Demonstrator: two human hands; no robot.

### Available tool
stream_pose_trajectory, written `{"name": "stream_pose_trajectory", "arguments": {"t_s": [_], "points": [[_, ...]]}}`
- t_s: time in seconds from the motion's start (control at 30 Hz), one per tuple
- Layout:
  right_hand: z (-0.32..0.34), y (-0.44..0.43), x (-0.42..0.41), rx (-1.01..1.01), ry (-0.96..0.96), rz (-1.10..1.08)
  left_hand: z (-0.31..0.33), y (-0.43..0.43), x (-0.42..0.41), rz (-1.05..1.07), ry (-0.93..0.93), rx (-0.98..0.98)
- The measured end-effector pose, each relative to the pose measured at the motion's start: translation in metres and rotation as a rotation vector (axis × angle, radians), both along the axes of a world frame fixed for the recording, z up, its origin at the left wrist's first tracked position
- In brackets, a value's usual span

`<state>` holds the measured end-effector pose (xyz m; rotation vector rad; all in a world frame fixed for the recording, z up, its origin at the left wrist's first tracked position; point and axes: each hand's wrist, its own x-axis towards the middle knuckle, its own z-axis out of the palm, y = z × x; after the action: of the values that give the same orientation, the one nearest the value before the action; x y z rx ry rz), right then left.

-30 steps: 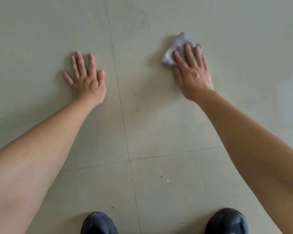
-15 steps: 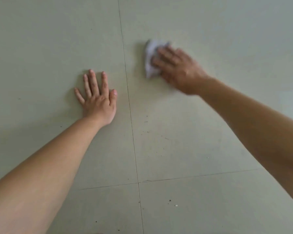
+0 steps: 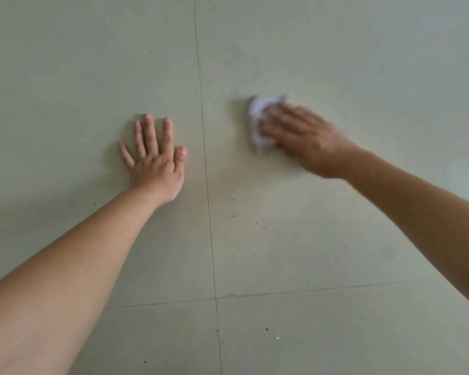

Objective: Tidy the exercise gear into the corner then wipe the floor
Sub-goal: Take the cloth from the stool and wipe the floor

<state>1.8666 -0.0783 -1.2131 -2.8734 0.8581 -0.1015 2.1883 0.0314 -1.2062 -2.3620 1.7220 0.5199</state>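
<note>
Pressing flat, our right hand (image 3: 306, 142) lays fairly straight fingers over the cloth (image 3: 259, 123) and pins it to the floor (image 3: 363, 55). The hand is blurred with motion, so we cannot tell whether the thumb tucks round an edge. Our left hand (image 3: 157, 161) holds nothing: it rests spread, palm down, on the tile to the left of the long grout line (image 3: 205, 169), propping us.

Half a second ago the cloth lay closer to that line and further from us. Now it sits a little more to the right and nearer, while the left hand has kept its place. A second ago it was out further to the right, so we judge the stroke has gone across and is coming back, working this tile in passes. No exercise gear shows in view, which suggests the tidying is done and we are in the wiping part.

Around us there is pale tile, with a cross seam (image 3: 309, 290) running nearer our body. Nothing solid blocks the sweep. What remains is small: dark specks (image 3: 232, 198) scattered on the tile between the cloth and the seam, and a white crumb (image 3: 276, 338) beyond the seam, close to us. We judge the next passes should pull toward these.
</note>
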Motion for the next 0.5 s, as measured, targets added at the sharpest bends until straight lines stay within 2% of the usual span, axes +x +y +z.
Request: {"name": "stream_pose_trajectory", "arguments": {"t_s": [0.07, 0.13, 0.17, 0.23, 0.4, 0.5], "points": [[0.003, -0.018, -0.044, 0.013, -0.025, -0.459, 0.001, -0.001, 0.0, -0.001, 0.002, 0.01], [0.008, -0.013, -0.061, 0.149, -0.016, -0.95, 0.002, -0.002, -0.001, 0.004, 0.006, 0.013], [0.01, -0.001, -0.056, 0.175, -0.03, -1.062, 0.003, -0.002, -0.001, 0.005, 0.008, 0.019], [0.011, 0.041, -0.03, 0.151, -0.057, -0.991, 0.005, -0.003, -0.002, 0.011, 0.017, 0.039], [0.016, 0.2, 0.036, 0.24, -0.025, -0.405, 0.009, -0.006, -0.003, 0.015, 0.032, 0.071], [0.021, 0.244, 0.046, 0.248, 0.035, -0.221, 0.015, -0.009, -0.001, 0.016, 0.053, 0.121]]}}
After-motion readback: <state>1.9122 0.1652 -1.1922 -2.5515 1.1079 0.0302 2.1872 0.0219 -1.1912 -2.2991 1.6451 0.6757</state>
